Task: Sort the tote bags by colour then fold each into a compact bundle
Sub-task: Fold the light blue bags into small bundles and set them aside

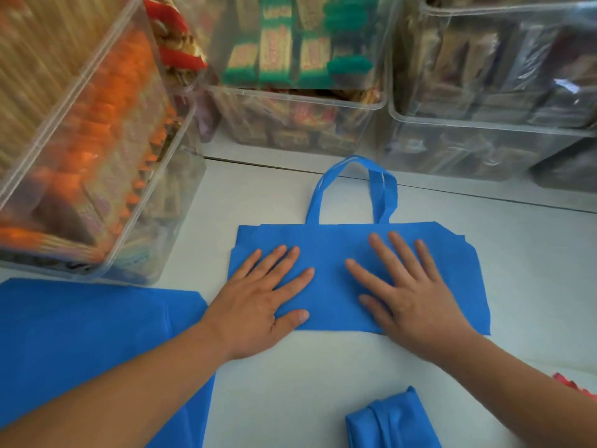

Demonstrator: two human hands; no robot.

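Observation:
A blue tote bag (332, 250) lies folded in half on the white table (290, 376), its handles (355, 189) pointing away from me. My left hand (261, 305) presses flat on its left half with fingers spread. My right hand (410, 295) presses flat on its right half, fingers straight. More blue tote bag fabric (84, 334) lies flat at the left, partly under my left forearm. A blue bag folded into a compact bundle (391, 421) sits at the bottom edge.
Clear plastic bins of packaged snacks ring the table: one at the left (80, 140), one at the back centre (290, 92), one at the back right (491, 92). A bit of red material (575, 384) shows at the right edge.

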